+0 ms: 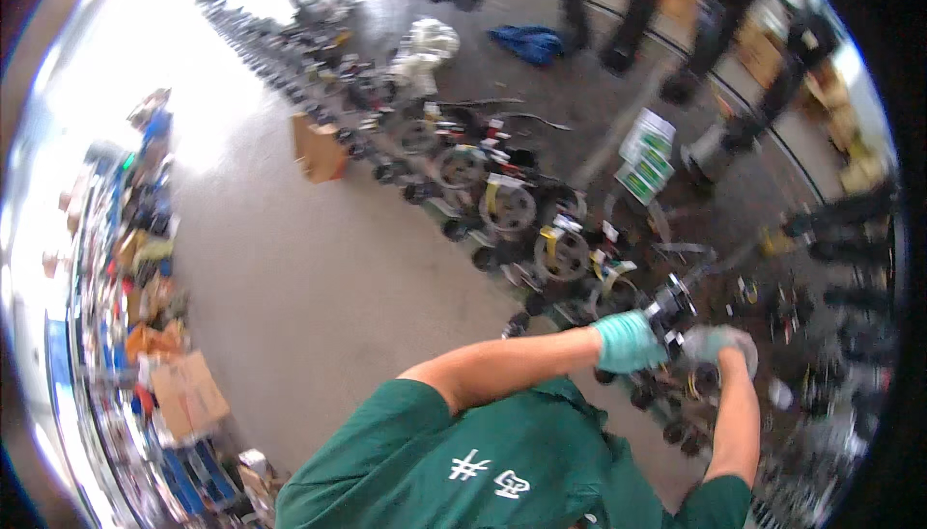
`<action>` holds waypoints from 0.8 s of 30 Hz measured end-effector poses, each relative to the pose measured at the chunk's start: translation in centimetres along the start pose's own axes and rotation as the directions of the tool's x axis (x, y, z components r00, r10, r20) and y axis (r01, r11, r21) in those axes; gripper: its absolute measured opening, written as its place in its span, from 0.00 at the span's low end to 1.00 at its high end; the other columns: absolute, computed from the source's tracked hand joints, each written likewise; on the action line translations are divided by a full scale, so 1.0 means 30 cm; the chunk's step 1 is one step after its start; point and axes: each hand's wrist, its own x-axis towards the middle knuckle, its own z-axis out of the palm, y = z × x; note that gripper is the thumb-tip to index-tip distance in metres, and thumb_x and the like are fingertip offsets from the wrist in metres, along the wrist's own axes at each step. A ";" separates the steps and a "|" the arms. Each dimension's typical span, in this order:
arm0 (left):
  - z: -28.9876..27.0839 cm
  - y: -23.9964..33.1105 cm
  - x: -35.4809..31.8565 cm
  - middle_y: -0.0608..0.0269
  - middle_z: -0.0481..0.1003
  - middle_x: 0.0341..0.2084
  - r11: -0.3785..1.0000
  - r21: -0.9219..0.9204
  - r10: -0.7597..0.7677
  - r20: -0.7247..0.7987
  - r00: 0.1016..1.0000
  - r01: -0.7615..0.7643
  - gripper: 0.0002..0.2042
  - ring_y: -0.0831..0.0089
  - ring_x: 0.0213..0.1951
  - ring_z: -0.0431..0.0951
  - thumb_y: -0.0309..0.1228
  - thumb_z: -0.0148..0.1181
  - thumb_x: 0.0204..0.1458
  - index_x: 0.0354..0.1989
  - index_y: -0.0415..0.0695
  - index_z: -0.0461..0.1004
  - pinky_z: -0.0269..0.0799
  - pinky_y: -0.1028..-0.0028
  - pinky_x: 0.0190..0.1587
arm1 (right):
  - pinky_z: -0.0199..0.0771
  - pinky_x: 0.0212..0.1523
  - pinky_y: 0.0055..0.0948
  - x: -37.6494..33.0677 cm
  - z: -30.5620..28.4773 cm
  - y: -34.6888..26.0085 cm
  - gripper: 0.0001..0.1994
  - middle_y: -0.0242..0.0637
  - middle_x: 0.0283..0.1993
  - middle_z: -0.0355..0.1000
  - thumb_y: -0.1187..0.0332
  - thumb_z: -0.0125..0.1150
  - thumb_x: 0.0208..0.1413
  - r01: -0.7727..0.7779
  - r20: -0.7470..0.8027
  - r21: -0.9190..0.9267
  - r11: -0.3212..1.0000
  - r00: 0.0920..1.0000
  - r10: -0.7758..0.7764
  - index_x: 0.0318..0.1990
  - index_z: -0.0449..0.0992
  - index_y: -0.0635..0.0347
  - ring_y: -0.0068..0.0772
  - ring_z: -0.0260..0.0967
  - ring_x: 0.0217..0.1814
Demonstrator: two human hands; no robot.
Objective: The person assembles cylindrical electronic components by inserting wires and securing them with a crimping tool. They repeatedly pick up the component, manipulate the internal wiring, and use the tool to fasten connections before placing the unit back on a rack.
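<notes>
Evidently the left hand (pixel 632 342), in a teal glove, has its fingers closed around a dark metal part (pixel 668 305); the part stands tilted above the near edge of the crowded dark worktop (pixel 575 95), its upper end poking out past the glove toward the far side; the right hand (pixel 724 348), in a paler, greyish glove, is just beside the part's lower end, but blur hides its fingers, and I cannot tell whether they pinch anything or are merely near it.

Handling it well, I judge, calls for a firm left grip around the thick body, leaving the projecting end free; the right hand does best to support the lower end, so the part cannot twist in the glove; both elbows reach toward the right, so drawing the work closer to the chest would probably steady it.

Spoked grey discs (pixel 562 254) and small dark fittings crowd the worktop just left of the hands, where a careless swing could knock something; farther off lie green-and-white sheets (pixel 645 157) and a blue cloth (pixel 529 43), well apart from the work and unlikely to interfere.
</notes>
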 end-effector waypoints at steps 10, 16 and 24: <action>0.052 -0.006 0.016 0.67 0.80 0.28 0.917 -0.325 -0.253 -0.025 0.967 0.231 0.04 0.62 0.32 0.82 0.29 0.64 0.49 0.32 0.55 0.82 0.77 0.64 0.37 | 0.82 0.55 0.38 -0.191 -0.136 -0.152 0.16 0.28 0.56 0.82 0.55 0.58 0.61 -0.107 -0.122 -0.175 0.979 0.989 0.086 0.53 0.85 0.44 0.37 0.80 0.57; 0.010 0.024 0.012 0.70 0.80 0.28 0.998 -0.028 -0.058 0.015 0.998 0.058 0.06 0.62 0.31 0.81 0.29 0.61 0.50 0.35 0.56 0.81 0.77 0.65 0.36 | 0.67 0.26 0.34 0.246 0.184 0.401 0.09 0.28 0.25 0.67 0.67 0.53 0.62 0.134 -0.131 0.973 0.186 0.991 -0.026 0.43 0.81 0.48 0.28 0.62 0.23; -0.144 0.080 -0.030 0.49 0.81 0.37 0.958 -0.184 -0.214 0.047 0.976 0.219 0.09 0.47 0.38 0.80 0.36 0.55 0.60 0.35 0.48 0.80 0.77 0.52 0.39 | 0.77 0.44 0.31 -0.430 0.152 0.065 0.12 0.40 0.43 0.81 0.68 0.65 0.61 0.652 -0.857 0.472 0.593 0.498 0.133 0.48 0.81 0.66 0.32 0.77 0.40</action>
